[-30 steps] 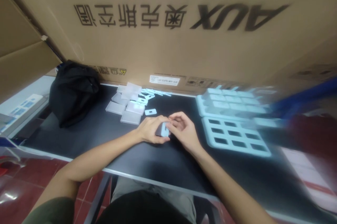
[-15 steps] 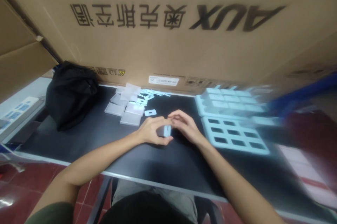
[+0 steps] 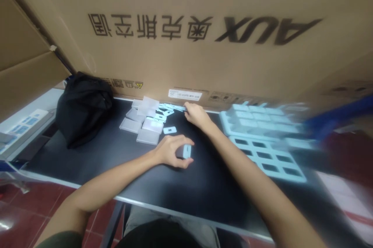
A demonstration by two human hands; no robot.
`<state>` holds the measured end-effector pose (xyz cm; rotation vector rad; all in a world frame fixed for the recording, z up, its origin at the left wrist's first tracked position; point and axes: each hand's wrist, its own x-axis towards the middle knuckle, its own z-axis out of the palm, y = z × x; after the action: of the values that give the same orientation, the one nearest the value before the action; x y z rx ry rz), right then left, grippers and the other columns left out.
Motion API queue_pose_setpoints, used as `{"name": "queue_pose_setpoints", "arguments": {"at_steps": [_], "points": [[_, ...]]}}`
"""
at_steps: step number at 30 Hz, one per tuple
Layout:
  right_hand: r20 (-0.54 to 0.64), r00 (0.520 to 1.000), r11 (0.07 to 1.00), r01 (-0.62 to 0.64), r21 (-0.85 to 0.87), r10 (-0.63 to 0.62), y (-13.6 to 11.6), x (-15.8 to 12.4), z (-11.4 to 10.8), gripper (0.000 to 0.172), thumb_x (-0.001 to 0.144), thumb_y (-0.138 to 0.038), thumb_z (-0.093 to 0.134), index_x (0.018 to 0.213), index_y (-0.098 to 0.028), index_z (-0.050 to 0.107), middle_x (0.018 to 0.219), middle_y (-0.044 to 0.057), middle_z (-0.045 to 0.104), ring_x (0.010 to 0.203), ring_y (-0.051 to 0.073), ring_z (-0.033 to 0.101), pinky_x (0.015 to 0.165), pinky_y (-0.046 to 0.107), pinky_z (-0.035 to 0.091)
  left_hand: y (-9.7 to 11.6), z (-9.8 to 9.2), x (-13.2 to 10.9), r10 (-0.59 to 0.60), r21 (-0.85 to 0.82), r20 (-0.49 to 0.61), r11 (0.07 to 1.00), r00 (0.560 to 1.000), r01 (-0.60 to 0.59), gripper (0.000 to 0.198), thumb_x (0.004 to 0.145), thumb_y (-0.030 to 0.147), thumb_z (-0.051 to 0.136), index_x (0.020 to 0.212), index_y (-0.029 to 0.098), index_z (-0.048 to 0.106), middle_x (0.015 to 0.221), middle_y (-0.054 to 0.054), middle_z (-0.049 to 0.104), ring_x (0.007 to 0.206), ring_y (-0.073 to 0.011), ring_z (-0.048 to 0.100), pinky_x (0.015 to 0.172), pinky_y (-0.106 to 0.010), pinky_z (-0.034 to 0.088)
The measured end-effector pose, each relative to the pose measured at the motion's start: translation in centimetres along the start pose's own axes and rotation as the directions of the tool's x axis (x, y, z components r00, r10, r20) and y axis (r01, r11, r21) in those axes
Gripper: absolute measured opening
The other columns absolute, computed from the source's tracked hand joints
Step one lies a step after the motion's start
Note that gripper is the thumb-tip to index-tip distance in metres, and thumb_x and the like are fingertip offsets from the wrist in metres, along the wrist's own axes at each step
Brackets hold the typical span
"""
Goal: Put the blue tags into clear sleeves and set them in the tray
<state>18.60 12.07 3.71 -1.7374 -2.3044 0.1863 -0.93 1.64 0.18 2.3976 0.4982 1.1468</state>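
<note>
My left hand (image 3: pixel 173 151) grips a small box (image 3: pixel 187 151) between thumb and fingers, just above the black tabletop. Its light-blue end, with a dark slot, faces right; the palm hides much of the rest. My right hand (image 3: pixel 197 114) is stretched to the back of the table, fingers pressed together at the end of a thin light-blue strip (image 3: pixel 178 108). The fingertips are partly hidden. More slotted light-blue pieces (image 3: pixel 160 117) lie loosely around that strip. One slotted light-blue plate (image 3: pixel 169 130) lies apart, just beyond my left hand.
Several translucent flat cases (image 3: pixel 148 136) are heaped left of centre, beside a black cloth bag (image 3: pixel 83 110). On the right stand a light-blue tray with rectangular openings (image 3: pixel 264 160) and a rack of light-blue blocks (image 3: pixel 259 120). A large cardboard box (image 3: pixel 145 61) walls off the back.
My right hand has moved from beside the small box to the strips at the back. My left hand still holds the box. The view has shifted slightly.
</note>
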Motion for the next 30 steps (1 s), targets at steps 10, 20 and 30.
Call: {"name": "queue_pose_setpoints", "arguments": {"at_steps": [10, 20, 30], "points": [[0.013, 1.000, 0.997, -0.016, -0.075, 0.017, -0.6, -0.6, -1.0, 0.029, 0.089, -0.010, 0.050, 0.115, -0.013, 0.062, 0.115, 0.019, 0.070, 0.098, 0.029, 0.067, 0.085, 0.036, 0.048, -0.7, 0.0, -0.1, -0.024, 0.016, 0.030, 1.000, 0.999, 0.024, 0.066, 0.091, 0.070, 0.055, 0.131, 0.018, 0.061, 0.098, -0.009, 0.070, 0.079, -0.0224, 0.068, 0.073, -0.035, 0.058], [-0.211, 0.977, 0.781, 0.117, 0.613, 0.019, -0.8, -7.4, -5.4, 0.012, 0.088, -0.029, 0.063, 0.095, -0.024, 0.056, 0.080, 0.000, 0.068, 0.065, 0.016, 0.066, 0.065, 0.030, 0.055, -0.3, -0.6, 0.1, -0.018, -0.050, 0.035, 0.999, 0.999, 0.020, 0.054, 0.105, 0.043, 0.038, 0.152, 0.018, 0.044, 0.109, -0.012, 0.065, 0.092, -0.0251, 0.064, 0.086, -0.042, 0.057], [-0.235, 0.972, 0.542, 0.194, 0.818, 0.006, -1.6, -13.3, -5.5, 0.024, 0.093, -0.045, 0.071, 0.099, -0.024, 0.062, 0.087, 0.003, 0.065, 0.071, 0.016, 0.069, 0.070, 0.032, 0.060, -0.2, -0.1, 0.1, -0.048, -0.038, -0.028, 0.998, 0.998, 0.047, 0.053, 0.105, 0.027, 0.045, 0.156, 0.023, 0.034, 0.126, -0.015, 0.057, 0.115, -0.0269, 0.059, 0.103, -0.050, 0.054]]}}
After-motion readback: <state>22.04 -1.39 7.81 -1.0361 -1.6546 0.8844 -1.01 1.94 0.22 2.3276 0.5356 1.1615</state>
